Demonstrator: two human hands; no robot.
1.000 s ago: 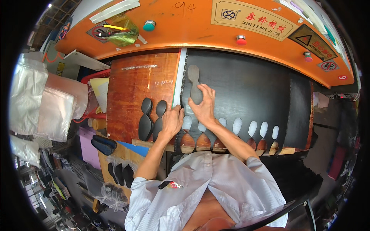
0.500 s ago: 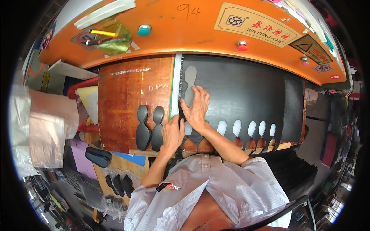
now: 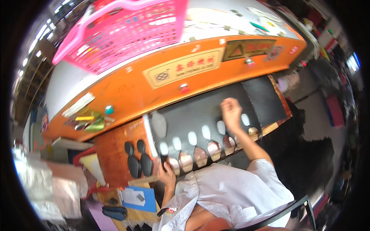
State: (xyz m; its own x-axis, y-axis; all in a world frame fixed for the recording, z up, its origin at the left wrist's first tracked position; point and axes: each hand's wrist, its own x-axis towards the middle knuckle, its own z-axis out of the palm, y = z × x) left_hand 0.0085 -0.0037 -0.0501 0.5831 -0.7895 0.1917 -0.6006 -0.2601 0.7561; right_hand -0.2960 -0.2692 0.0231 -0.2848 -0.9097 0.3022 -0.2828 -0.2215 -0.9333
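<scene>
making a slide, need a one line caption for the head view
Right hand on a black sheet with sole-shaped cutouts, left hand at its near edge, below an orange machine.

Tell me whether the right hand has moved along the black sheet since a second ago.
Yes. The right hand has gone rightward along the black sheet, away from the red wooden board.
</scene>
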